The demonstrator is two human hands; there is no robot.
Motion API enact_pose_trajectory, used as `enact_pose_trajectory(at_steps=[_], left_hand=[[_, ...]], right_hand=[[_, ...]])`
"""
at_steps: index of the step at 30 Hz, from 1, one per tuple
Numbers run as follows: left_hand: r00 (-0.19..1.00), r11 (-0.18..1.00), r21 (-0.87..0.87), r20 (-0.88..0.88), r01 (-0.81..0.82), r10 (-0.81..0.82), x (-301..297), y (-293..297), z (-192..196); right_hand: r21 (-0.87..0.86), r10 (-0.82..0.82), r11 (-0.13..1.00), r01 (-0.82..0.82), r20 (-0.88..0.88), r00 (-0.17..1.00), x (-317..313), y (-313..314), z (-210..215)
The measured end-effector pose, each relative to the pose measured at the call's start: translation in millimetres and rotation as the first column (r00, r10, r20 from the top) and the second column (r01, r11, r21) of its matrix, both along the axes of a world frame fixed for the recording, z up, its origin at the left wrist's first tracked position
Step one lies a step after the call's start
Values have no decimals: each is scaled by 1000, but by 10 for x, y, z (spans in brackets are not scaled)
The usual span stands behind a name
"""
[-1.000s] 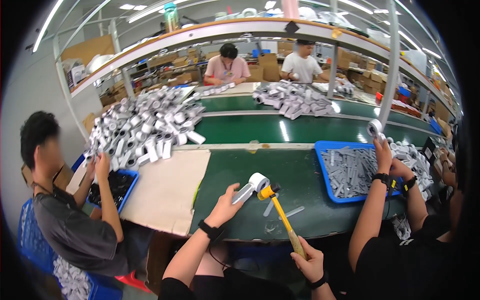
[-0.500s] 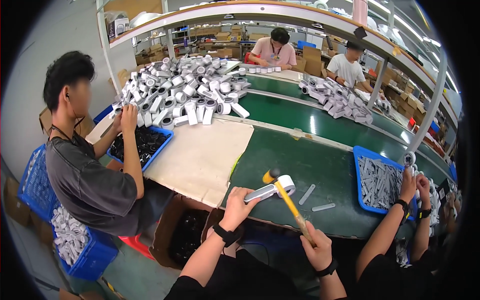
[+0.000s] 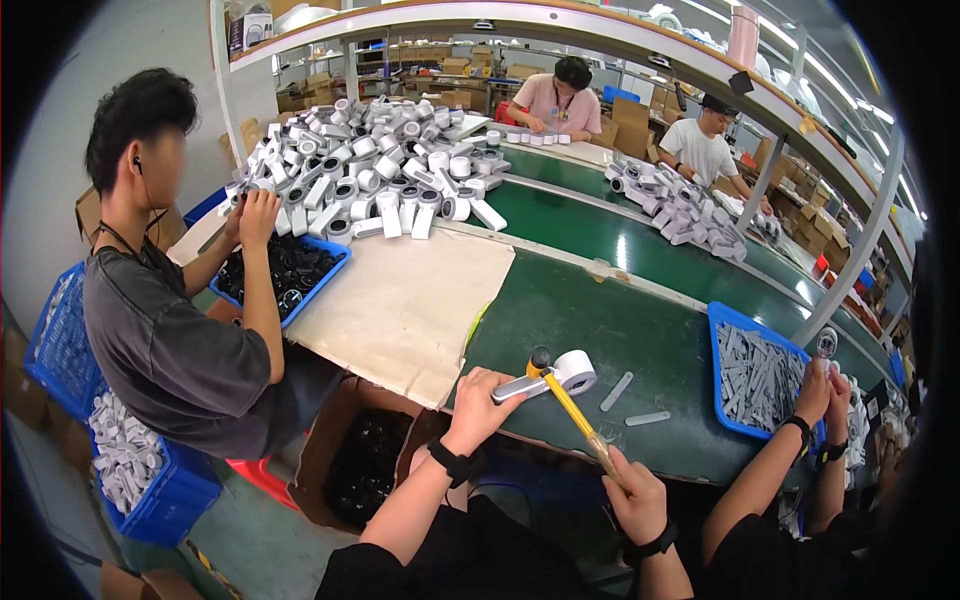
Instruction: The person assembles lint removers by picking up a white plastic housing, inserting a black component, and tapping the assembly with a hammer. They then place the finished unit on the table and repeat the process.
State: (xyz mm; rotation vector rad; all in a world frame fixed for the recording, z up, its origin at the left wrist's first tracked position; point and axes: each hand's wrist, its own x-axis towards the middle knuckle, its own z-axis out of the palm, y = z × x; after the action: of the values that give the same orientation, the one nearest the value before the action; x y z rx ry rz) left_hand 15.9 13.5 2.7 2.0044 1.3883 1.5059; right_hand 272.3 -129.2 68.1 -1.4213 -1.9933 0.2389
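My left hand (image 3: 478, 412) grips the handle of a white handheld fan-like housing (image 3: 576, 371) with a round, hollow-looking end, lying on the green tabletop with its grey strip upward. In my right hand (image 3: 637, 497) is a small mallet (image 3: 577, 415) with a yellow handle and a dark-faced head. The mallet's head is over the housing's handle, just ahead of my left fingers; I cannot tell whether they touch. Two loose grey strips, one upright-slanted (image 3: 617, 391) and one nearly level (image 3: 648, 418), lie right of the housing.
A blue tray (image 3: 716, 365) of grey strips stands at right, beside a co-worker's hands (image 3: 822, 395). Another person (image 3: 185, 310) sits at left by a blue tray (image 3: 330, 278) of black parts. Piled white housings (image 3: 370, 165) cover the far left. A beige sheet (image 3: 400, 300) borders my spot.
The mallet's head, blurred earlier, has come down nearer the housing's handle. My left hand keeps its hold. The right-hand co-worker's two hands have come together.
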Motion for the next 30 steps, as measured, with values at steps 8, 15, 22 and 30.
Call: enact_pose_trajectory(at_steps=[8, 15, 22, 30], left_hand=[[999, 999, -22, -6, -31, 31, -19, -68, -29], [980, 981, 1, -33, -196, 196, -158, -198, -117], [976, 976, 13, 3, -217, 217, -143, -198, -139], [979, 978, -49, 23, -202, 203, -134, -202, -120]], right_hand=[[-53, 27, 998, -29, -51, 998, -43, -17, -24], [1, 67, 998, -67, -67, 995, -102, 40, 55], [-23, 185, 983, -185, -2, 983, -176, 41, 79], [5, 133, 991, -133, -78, 988, -191, -5, 88]])
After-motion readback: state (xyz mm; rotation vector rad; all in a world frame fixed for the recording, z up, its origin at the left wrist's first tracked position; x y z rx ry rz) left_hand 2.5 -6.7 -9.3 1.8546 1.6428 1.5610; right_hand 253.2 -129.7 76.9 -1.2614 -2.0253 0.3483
